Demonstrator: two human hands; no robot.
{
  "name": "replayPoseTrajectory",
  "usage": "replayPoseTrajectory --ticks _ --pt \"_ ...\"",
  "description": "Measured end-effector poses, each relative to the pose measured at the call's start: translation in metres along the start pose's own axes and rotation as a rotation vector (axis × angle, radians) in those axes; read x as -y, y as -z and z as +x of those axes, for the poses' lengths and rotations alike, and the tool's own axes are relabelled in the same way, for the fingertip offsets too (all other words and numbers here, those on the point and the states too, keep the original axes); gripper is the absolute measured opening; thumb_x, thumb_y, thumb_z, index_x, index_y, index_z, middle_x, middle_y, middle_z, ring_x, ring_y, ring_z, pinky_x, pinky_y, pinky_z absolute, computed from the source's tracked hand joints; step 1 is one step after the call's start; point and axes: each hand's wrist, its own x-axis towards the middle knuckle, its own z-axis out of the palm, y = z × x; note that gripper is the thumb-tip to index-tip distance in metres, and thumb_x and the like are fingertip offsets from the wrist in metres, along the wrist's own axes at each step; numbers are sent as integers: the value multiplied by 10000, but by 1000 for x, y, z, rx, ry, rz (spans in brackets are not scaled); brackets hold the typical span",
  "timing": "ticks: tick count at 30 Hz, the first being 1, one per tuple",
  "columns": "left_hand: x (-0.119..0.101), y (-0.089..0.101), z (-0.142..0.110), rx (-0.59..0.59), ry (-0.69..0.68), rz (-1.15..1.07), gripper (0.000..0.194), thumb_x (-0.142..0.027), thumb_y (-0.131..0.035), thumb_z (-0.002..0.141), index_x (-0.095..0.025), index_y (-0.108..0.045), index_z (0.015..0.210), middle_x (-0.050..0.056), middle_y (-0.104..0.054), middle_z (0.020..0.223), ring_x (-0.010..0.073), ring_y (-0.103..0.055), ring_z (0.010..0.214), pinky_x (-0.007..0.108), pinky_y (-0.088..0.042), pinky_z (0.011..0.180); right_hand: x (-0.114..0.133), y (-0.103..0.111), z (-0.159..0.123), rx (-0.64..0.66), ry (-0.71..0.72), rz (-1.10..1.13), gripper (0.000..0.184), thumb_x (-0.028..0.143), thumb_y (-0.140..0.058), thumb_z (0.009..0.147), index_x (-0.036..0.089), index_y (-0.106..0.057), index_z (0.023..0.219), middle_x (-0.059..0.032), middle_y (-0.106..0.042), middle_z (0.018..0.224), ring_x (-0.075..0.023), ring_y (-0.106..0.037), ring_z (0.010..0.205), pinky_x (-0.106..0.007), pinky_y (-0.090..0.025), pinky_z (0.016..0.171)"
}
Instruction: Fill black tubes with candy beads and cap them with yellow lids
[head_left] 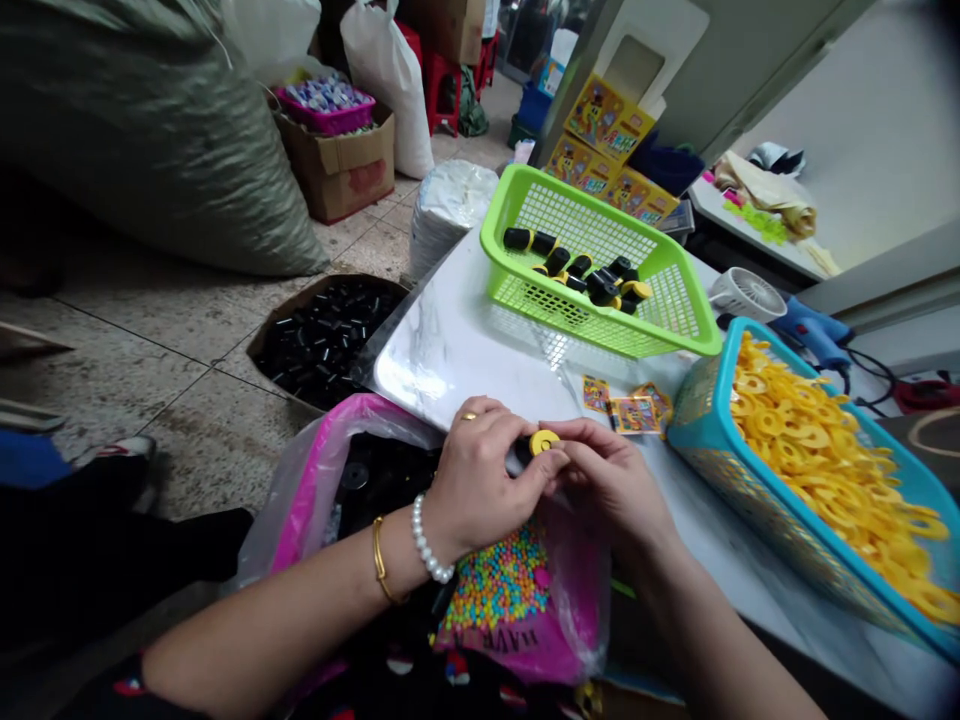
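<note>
Between my two hands is a small black cylinder with a yellow cap (544, 442), its yellow end turned up toward me. My left hand (484, 470) is wrapped round the black body, which is mostly hidden by the fingers. The thumb and fingers of my right hand (611, 475) pinch the yellow cap at its edge. Below my hands is a pink tub (300, 500) lined with clear plastic. Black parts (356, 475) lie in its left side, and small multicoloured beads (499, 580) in its right side.
A green basket (600, 335) on the white table (442, 340) holds several black-and-yellow cylinders. To the right, a blue basket (701, 400) is full of yellow ring-shaped pieces (817, 440). Small printed packets (634, 414) lie between them. A box of black cylinders (330, 335) stands on the floor.
</note>
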Motion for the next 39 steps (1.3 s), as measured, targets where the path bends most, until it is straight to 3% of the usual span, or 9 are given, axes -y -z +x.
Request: replayPoseTrajectory --ticks 3,6,11,16,21,24,29,35,39 --pt "0 -4 -1 -16 33 19 217 -367 -573 893 -163 -626 837 59 -643 773 241 -558 890 453 -410 914 -4 -1 -2 -24 20 -18 234 336 -766 743 185 -713 913 -23 -708 744 -101 -629 528 -228 -556 540" --pt "-1 -6 -2 -33 27 0 189 -348 -597 890 -178 -612 969 48 -672 873 222 -575 907 445 -370 958 -1 -1 -2 0 3 -42 259 350 -748 773 195 -663 962 -20 -704 788 -107 -640 567 -238 -557 566" --pt "-3 -6 0 18 11 28 131 -301 -549 926 -227 -609 1015 1 -688 897 185 -607 877 403 -334 926 6 -1 0 51 38 -52 253 368 -714 811 199 -527 834 44 -616 603 -86 -587 480 -201 -496 492" --pt "4 -4 -3 76 -7 50 227 -367 -638 869 -207 -592 1024 20 -674 905 209 -596 890 411 -341 913 4 -1 5 106 -70 -92 351 472 -703 790 207 -480 842 53 -600 564 -95 -570 411 -206 -479 420" --pt "6 -4 -3 73 -15 64 256 -411 -651 859 -190 -577 964 26 -678 899 216 -602 891 408 -348 912 18 0 19 210 -159 -194 382 497 -721 764 198 -487 803 41 -596 600 -94 -570 428 -222 -489 427" --pt "8 -7 -3 91 3 79 278 -441 -643 859 -182 -562 919 26 -661 876 214 -593 878 402 -357 909 20 -4 22 178 -63 -334 347 480 -700 792 198 -500 807 58 -548 566 -78 -542 430 -190 -438 410" --pt "9 -8 -6 83 -12 167 238 -388 -602 890 -158 -567 940 55 -638 870 234 -573 885 416 -365 886 10 -10 10 -4 64 -402 349 515 -660 807 217 -488 860 77 -525 596 -70 -514 424 -186 -397 398" --pt "9 -5 -7 89 -26 128 206 -300 -693 816 -185 -578 942 35 -654 903 227 -579 899 407 -368 879 19 -3 13 251 -77 -316 354 453 -712 768 197 -539 942 37 -580 696 -92 -570 548 -244 -495 554" --pt "10 -7 -6 75 10 123 182 -302 -669 824 -175 -575 915 39 -652 888 224 -579 879 410 -365 879 20 -8 17 149 -78 -465 328 396 -722 751 197 -511 903 63 -524 630 -72 -478 486 -200 -412 465"
